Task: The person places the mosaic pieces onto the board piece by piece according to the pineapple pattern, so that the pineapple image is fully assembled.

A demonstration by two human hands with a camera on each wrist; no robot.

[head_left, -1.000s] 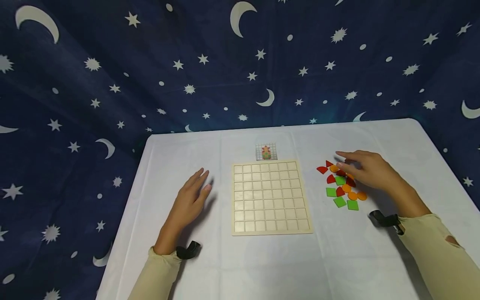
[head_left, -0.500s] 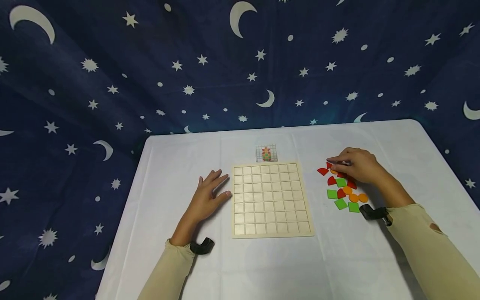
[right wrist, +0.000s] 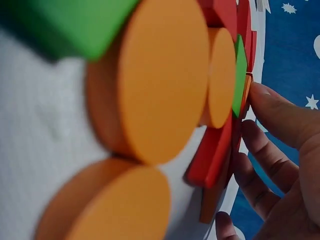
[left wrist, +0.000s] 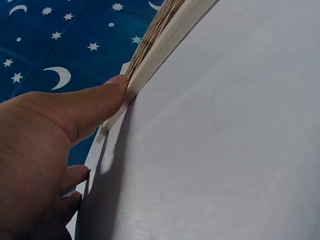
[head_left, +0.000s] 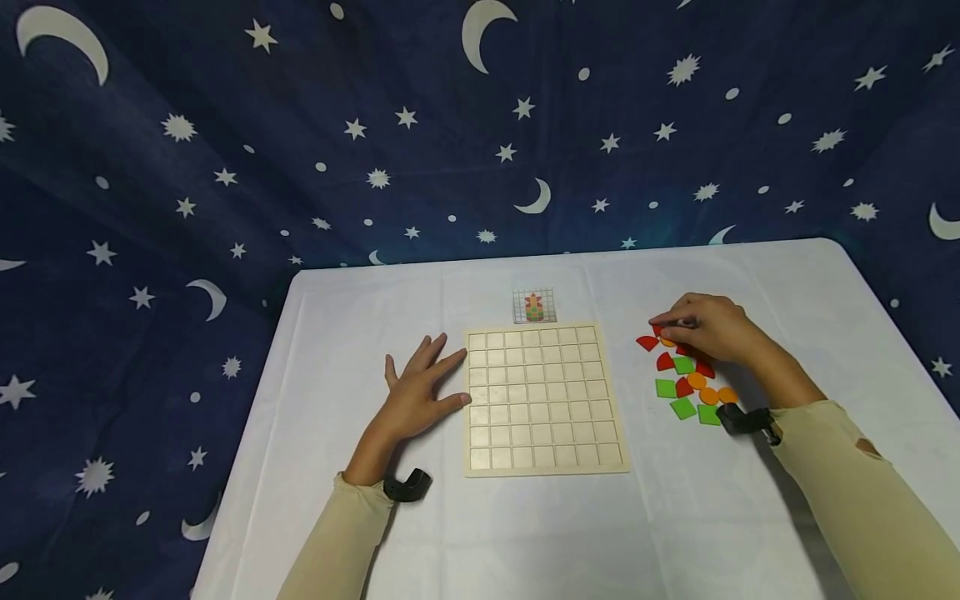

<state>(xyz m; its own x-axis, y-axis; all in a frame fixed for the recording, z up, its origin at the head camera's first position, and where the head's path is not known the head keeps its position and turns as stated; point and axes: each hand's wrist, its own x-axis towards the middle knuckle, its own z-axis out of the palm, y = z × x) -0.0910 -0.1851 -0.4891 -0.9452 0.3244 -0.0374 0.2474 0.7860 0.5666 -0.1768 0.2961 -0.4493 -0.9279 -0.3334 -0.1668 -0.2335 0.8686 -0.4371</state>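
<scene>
My left hand (head_left: 411, 403) lies spread on the table, thumb and index fingertip at the left edge of a pale wooden grid board (head_left: 543, 402). The left wrist view shows its thumb (left wrist: 107, 97) against the board's side. My right hand (head_left: 712, 325) is at the far end of a loose group of flat pieces, pinching a small red triangular piece (head_left: 657, 331) between thumb and index finger. Around it lie red quarter-circle pieces (head_left: 647, 342), orange discs (head_left: 708, 396) and green squares (head_left: 665, 388). Close up in the right wrist view, large orange discs (right wrist: 165, 80) partly block the fingertips.
Behind the board lies a small card (head_left: 534, 307) with a coloured pattern on a grid. A white cloth covers the table (head_left: 525, 533). A dark blue curtain (head_left: 435, 100) with moons and stars hangs beyond its far edge.
My left hand has moved right to the board's edge and spread its fingers. My right hand has come down and left, its thumb and index finger closing around the red triangular piece.
</scene>
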